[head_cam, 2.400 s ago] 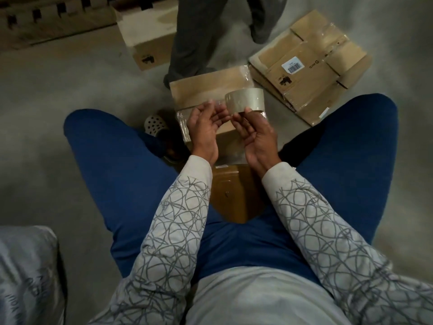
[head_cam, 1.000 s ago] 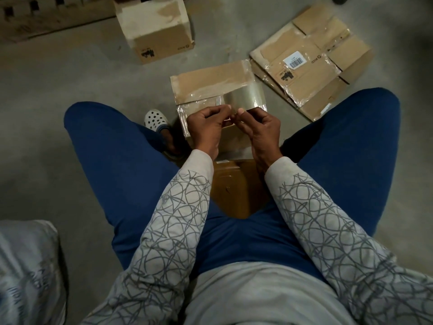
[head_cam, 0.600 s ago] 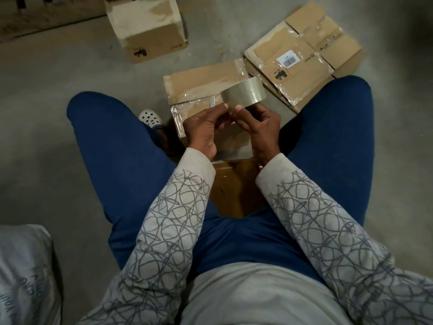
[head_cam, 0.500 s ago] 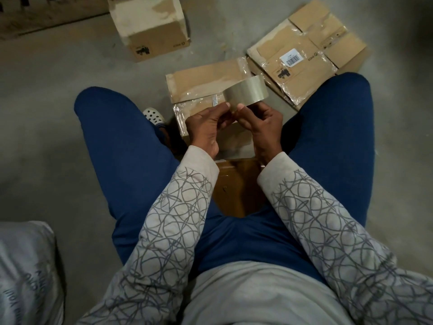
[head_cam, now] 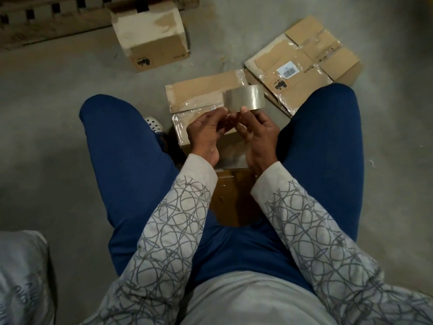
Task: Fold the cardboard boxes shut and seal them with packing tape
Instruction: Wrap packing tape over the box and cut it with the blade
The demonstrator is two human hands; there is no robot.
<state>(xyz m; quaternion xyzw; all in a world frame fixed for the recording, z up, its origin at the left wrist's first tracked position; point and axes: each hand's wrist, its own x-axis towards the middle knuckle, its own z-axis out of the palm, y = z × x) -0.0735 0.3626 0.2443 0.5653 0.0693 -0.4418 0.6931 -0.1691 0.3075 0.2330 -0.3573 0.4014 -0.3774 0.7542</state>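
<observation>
A roll of clear packing tape (head_cam: 244, 99) is held up between my knees. My right hand (head_cam: 257, 134) grips its lower edge, thumb on the outer face. My left hand (head_cam: 207, 134) pinches at the tape roll's near left edge with thumb and fingertips. Below the hands a cardboard box (head_cam: 201, 92) stands on the floor with one flap raised and old tape on it. Its near part is hidden by my hands.
A closed box (head_cam: 152, 36) stands on the concrete floor at the back. Flattened taped cardboard (head_cam: 302, 66) lies at the right, by my right knee. A grey sack (head_cam: 21, 277) is at the lower left. A white clog (head_cam: 153, 124) shows by my left leg.
A person standing behind the box has walked out of view. The roll has turned slightly in my hands, and my left fingers have curled in from straight to pinch its edge.
</observation>
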